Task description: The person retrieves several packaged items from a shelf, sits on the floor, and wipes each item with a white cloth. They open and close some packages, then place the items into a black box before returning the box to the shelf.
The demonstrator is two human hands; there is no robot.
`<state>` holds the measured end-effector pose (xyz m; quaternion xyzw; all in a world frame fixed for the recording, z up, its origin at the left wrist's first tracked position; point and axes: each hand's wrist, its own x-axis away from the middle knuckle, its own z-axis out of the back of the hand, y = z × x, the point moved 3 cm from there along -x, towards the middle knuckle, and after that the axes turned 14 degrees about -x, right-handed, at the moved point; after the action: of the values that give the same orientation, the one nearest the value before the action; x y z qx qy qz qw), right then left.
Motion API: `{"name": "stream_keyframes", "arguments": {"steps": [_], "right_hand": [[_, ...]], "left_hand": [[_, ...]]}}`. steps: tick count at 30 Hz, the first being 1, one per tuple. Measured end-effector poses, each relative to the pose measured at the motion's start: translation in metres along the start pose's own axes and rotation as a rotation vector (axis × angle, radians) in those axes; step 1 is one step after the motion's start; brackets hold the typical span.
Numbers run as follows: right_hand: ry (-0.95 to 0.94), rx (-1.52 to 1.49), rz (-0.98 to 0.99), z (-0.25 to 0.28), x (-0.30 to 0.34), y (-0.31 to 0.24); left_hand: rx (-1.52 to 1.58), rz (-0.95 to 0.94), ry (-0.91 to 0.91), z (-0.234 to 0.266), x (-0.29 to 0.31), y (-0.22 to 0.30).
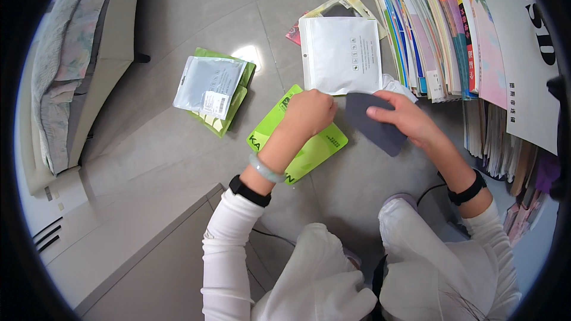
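My right hand [410,120] grips a dark grey folded piece, shaped like a face mask [376,129], with the thumb on its upper face. Close by on the left, my left hand [311,112] is closed, its fingertips turned away from view. Whether it pinches an edge or loop of the mask is hidden. Beneath my left hand and wrist lies a bright green flat pouch [321,150] on the floor. Just beyond both hands sits a white flat pouch [339,53], overlapping a yellowish pouch with a dark window [351,1].
Grey floor tiles [196,0] surround the pouches. Left of my hands, a silvery pouch [209,83] rests on green packets [242,98]. Upright books and magazines [428,30] line the right side. A pale cabinet [148,249] stands lower left, and a bed-like edge [113,24] upper left.
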<state>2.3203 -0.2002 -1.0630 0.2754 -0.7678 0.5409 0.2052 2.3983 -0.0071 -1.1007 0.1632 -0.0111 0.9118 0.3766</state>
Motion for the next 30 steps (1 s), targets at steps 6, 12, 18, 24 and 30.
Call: {"name": "stream_keyframes", "arguments": {"steps": [6,12,18,24,30], "right_hand": [[-0.478,0.524,0.226,-0.052,-0.001,0.01],[-0.485,0.334,0.04,-0.088,-0.016,0.021],[-0.57,0.312,-0.075,-0.134,-0.036,0.031],[-0.618,0.342,-0.083,-0.161,-0.04,0.047],[-0.575,0.336,-0.066,-0.168,-0.039,0.047]], "left_hand": [[0.086,0.038,0.296,0.045,0.068,-0.001],[0.103,0.148,0.454,0.075,0.124,-0.004],[0.235,0.557,0.443,0.043,0.164,-0.024],[0.642,0.782,0.308,0.011,0.186,-0.028],[0.972,0.804,0.234,0.005,0.194,-0.04]]}}
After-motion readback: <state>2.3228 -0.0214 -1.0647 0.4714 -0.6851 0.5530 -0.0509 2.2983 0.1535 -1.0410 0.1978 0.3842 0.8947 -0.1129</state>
